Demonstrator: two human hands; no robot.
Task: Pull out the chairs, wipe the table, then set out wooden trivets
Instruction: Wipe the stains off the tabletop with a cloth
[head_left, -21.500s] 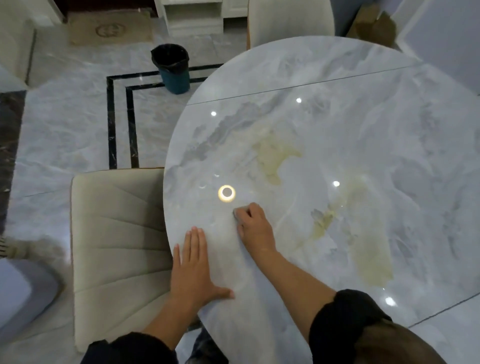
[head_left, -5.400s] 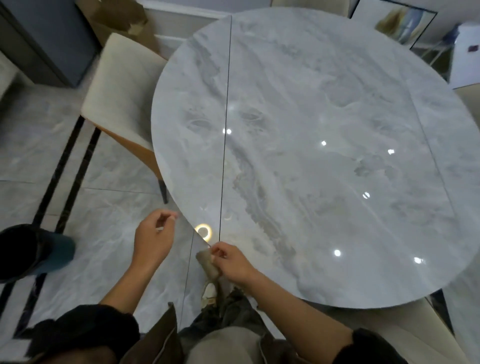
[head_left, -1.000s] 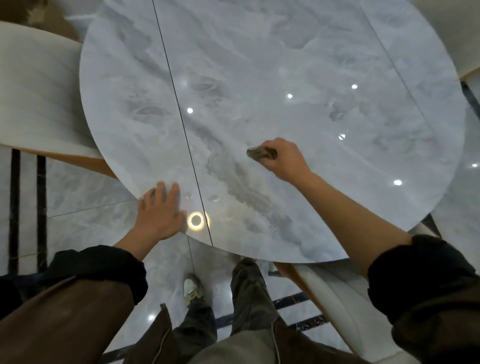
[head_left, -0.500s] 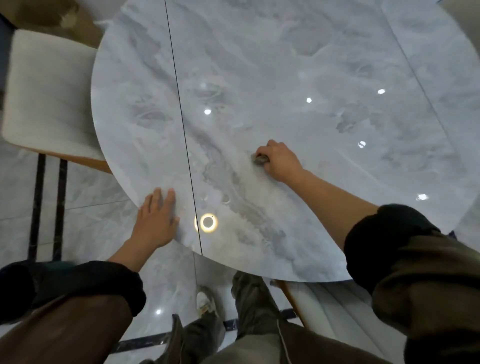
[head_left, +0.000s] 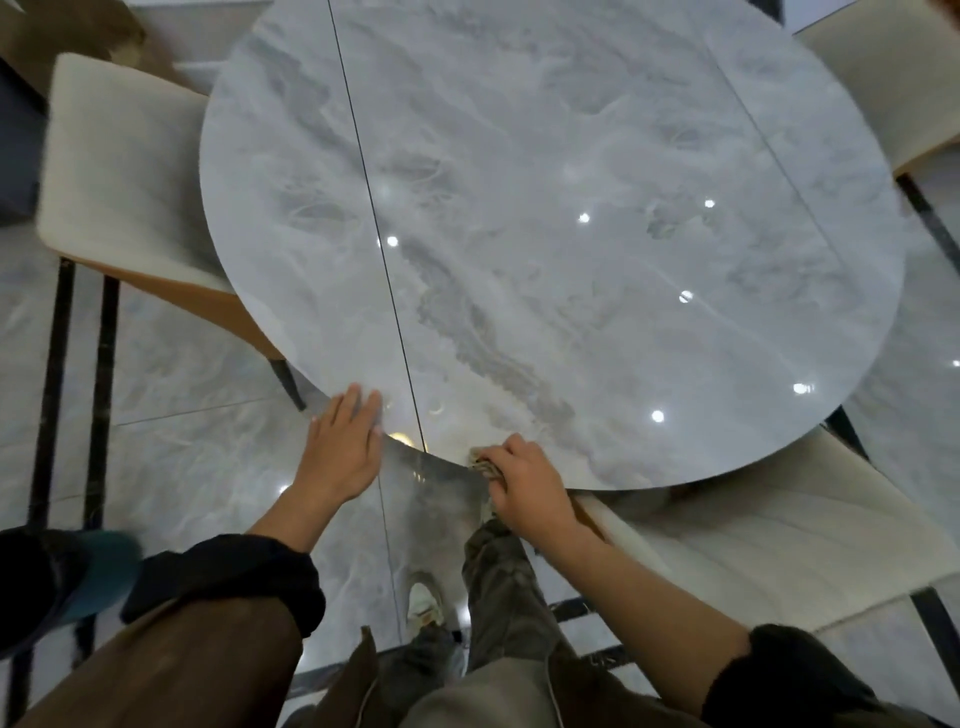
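A round grey marble table (head_left: 545, 218) fills the view, with a dark seam running down its left part. My right hand (head_left: 524, 483) grips a small crumpled greyish cloth (head_left: 482, 462) at the table's near edge. My left hand (head_left: 343, 447) lies flat, fingers spread, on the near rim just left of the seam. Cream upholstered chairs stand pulled out from the table: one at the left (head_left: 119, 176), one at the lower right (head_left: 779, 540) and one at the upper right (head_left: 883, 78). No wooden trivets are in view.
Glossy marble floor with black inlay stripes (head_left: 57, 395) surrounds the table. A dark bin (head_left: 57, 582) sits on the floor at the lower left. My legs and a shoe (head_left: 423, 605) are below the table's near edge.
My right hand has dragged the cloth from the middle of the table back to its near edge. My left hand has stayed on the rim.
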